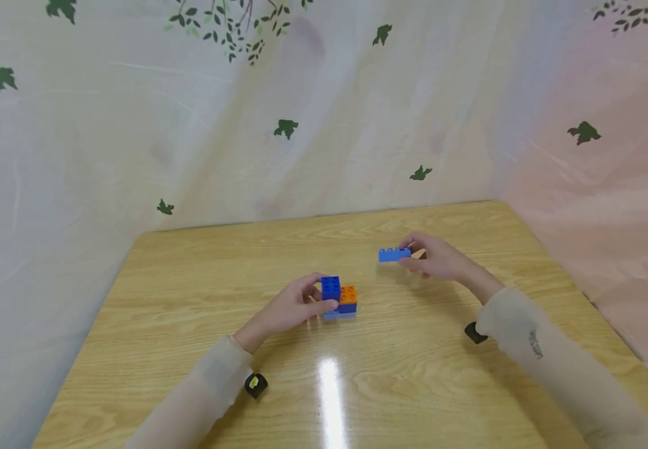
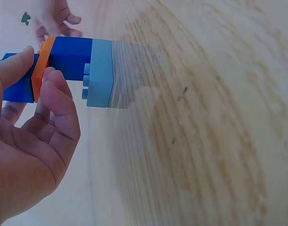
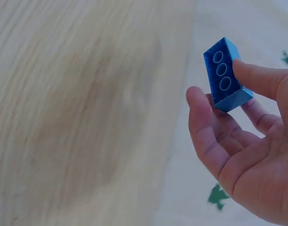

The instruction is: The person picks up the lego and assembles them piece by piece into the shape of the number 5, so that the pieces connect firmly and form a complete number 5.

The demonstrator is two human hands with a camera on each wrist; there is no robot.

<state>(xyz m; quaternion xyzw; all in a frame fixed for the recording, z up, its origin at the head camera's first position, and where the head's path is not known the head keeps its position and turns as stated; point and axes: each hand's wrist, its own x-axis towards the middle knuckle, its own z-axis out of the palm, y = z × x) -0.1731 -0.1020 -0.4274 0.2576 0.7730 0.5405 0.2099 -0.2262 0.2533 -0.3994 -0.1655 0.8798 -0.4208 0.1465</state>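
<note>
My left hand (image 1: 292, 305) grips a small brick stack near the middle of the table, with the thumb against the dark blue brick (image 1: 331, 287) on top. Below that brick an orange layer (image 1: 348, 293) sticks out to the right. The left wrist view shows another dark blue brick (image 2: 72, 57) under the orange and a light blue brick (image 2: 100, 73) as the base, studs partly uncovered. Farther back and to the right, my right hand (image 1: 436, 257) pinches a long light blue brick (image 1: 394, 255) above the table. Its hollow underside with round tubes faces the right wrist camera.
The wooden table (image 1: 413, 386) ends at a pale cloth wall (image 1: 346, 168) with green leaf shapes, and more cloth borders its right side. A dark wrist device (image 1: 256, 385) sits by the left cuff, another dark one (image 1: 475, 333) by the right cuff.
</note>
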